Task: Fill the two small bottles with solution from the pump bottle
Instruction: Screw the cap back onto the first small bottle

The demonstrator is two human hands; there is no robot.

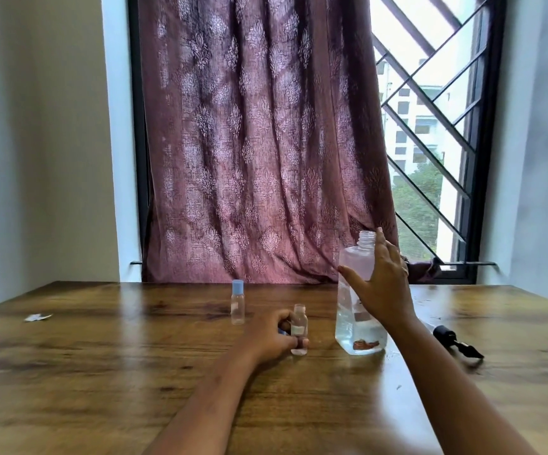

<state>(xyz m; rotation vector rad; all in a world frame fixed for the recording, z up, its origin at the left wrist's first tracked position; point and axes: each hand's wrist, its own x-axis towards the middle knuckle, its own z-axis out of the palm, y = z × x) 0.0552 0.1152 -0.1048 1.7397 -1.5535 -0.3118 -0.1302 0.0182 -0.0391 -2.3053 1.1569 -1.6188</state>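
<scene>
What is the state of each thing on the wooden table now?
Large clear pump bottle: upright, pump off, partly full.
Black pump head: detached, lying flat.
Small clear bottle with blue cap: upright, capped.
Small clear uncapped bottle: upright, gripped by left hand.
Right hand: open, touching pump bottle.

My right hand (380, 287) hides one side of the pump bottle (351, 323); its print (366, 345) is too blurred to read. My left hand (269, 336) partly covers the small bottle (299, 321).

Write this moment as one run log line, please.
left hand: grips uncapped small clear plastic bottle | right hand: spread on tall clear pump bottle, pump off | black pump head: lying on wooden table | blue-capped small bottle: untouched
</scene>
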